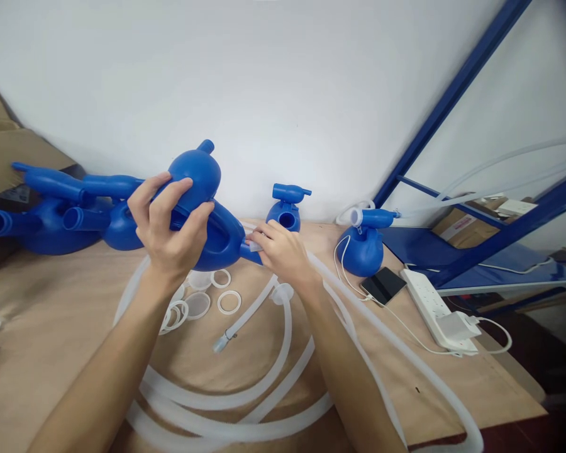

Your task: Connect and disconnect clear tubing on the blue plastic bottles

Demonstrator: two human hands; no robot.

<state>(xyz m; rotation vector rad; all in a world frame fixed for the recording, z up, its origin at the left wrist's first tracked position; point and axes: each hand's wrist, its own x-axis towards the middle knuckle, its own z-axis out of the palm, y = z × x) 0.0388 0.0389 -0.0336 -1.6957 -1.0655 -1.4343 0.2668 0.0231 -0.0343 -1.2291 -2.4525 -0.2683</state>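
My left hand [170,229] grips a blue plastic vessel [202,201] with a round bulb and a handle, held above the brown table [51,321]. My right hand [283,251] pinches the end of a translucent white hose [257,244] against the vessel's blue side spout. The hose runs down past my right forearm and coils across the table [245,402]. Several white plastic rings [229,302] and a clear lid [198,305] lie on the table under my hands.
More blue vessels [51,214] are piled at the back left. Two others stand at the back, one open-topped [287,211], one with a hose attached [364,242]. A phone [384,284], power strip [429,302] with charger and a blue metal rack [476,251] sit at the right.
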